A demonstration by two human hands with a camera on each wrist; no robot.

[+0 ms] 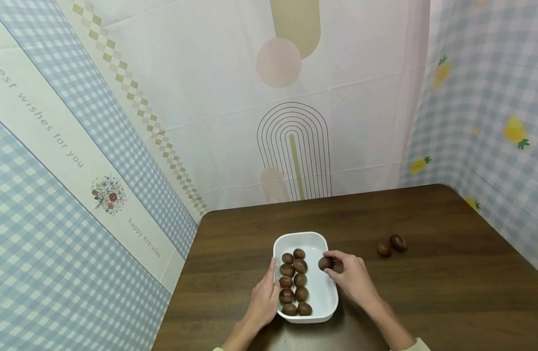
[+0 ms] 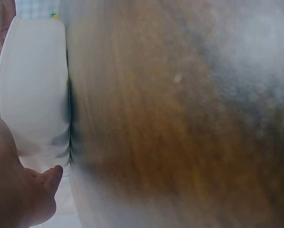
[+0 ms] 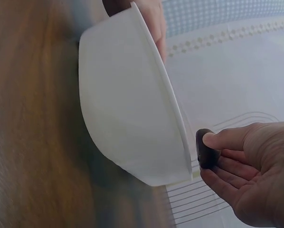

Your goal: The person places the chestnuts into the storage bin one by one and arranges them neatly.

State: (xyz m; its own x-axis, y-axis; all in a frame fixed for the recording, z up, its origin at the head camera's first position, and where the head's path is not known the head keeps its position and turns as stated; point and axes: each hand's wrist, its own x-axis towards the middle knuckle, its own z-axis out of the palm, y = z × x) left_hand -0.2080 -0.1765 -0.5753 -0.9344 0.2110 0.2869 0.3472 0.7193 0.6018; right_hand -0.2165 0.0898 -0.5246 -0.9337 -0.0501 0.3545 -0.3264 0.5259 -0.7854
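A white rectangular dish (image 1: 323, 297) stands on the table with several brown chestnuts (image 1: 300, 280) lined up in two columns along its left side. My left hand (image 1: 262, 298) lies against the dish's left wall, its visible fingers fairly straight along the side; in the left wrist view the hand (image 2: 18, 185) is beside the white wall. Between the thumb and fingertips of my right hand (image 1: 354, 278) is one chestnut (image 1: 325, 263), held above the dish's right rim. The right wrist view shows this pinched chestnut (image 3: 207, 148) dark, apart from the rim.
Two more chestnuts (image 1: 398, 243) lie close together on the brown wooden table (image 1: 449, 273), right of the dish. Patterned cloths hang behind and at both sides, with a pale cloth (image 1: 361, 136) at the table's far edge.
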